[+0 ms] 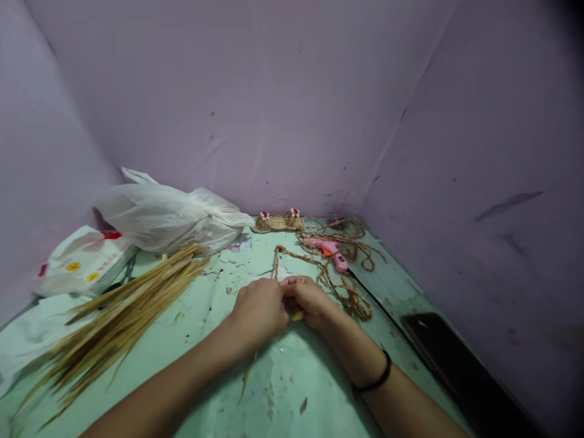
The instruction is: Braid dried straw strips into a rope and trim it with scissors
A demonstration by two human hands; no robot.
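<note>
My left hand and my right hand meet over the middle of the table, both with fingers closed. Between them is the end of a braided cord of brown dried fibre. From my fingers the cord runs away from me, bends sharply, and trails right into a loose coil. A pale strip end pokes out below my right fingers. Another thin dry strip hangs under my left wrist. Most of what the fingers grip is hidden.
Dried leaf strips lie to the left, near a white plastic bag and a white printed package. A pink glue gun with a black cable rests right, beyond a dark phone-like slab. Woven slippers stand by the wall.
</note>
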